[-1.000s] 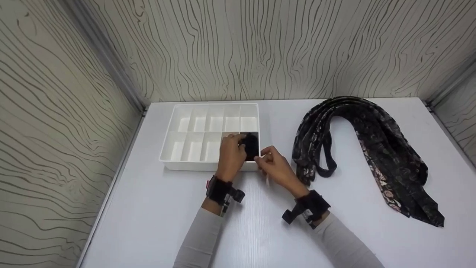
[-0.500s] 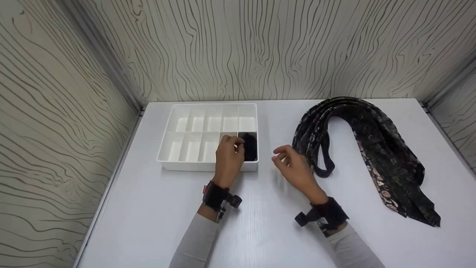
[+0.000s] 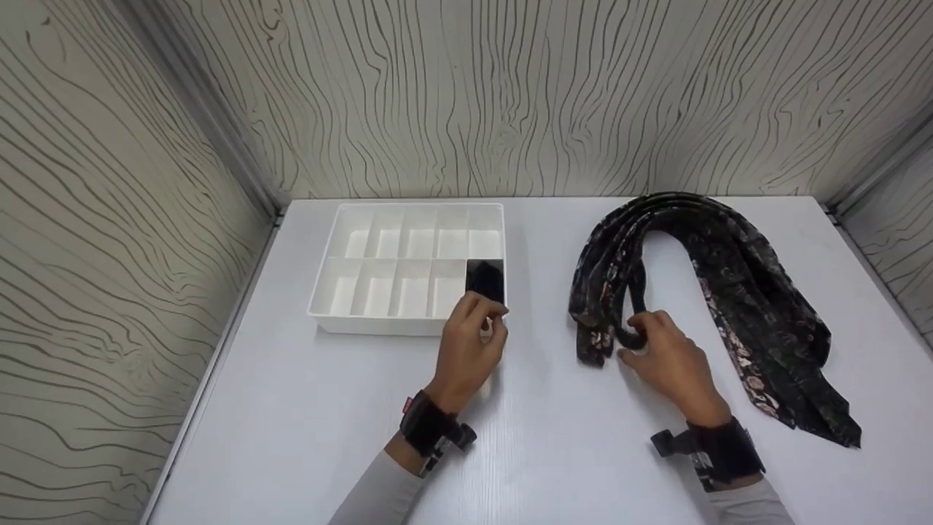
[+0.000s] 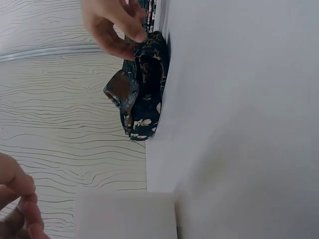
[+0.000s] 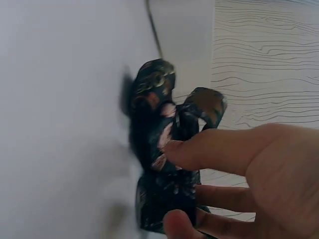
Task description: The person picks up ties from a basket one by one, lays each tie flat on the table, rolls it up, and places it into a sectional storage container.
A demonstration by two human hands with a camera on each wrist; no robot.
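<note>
My left hand (image 3: 466, 354) hovers at the front right corner of a white divided box (image 3: 379, 327), its fingers loosely bent and holding nothing. Dark bundled fabric (image 3: 486, 277) fills the front right compartment, partly covered by that hand. To the right, several dark floral neckties (image 3: 765, 313) lie together in an arch on the table. My right hand (image 3: 674, 368) is at their near left ends, thumb and forefinger spread around a narrow dark loop. In the right wrist view the thumb lies in front of the folded tie ends (image 5: 162, 129), with the other fingers beyond them.
The white table (image 3: 554, 467) meets wood-grain patterned panels (image 3: 510, 102) at the back and sides. The box's other compartments hold nothing visible. A strip of table separates the box from the neckties.
My right hand has moved right from the box's corner to the near ends of the neckties. My left hand has drawn back from inside the box to its front edge.
</note>
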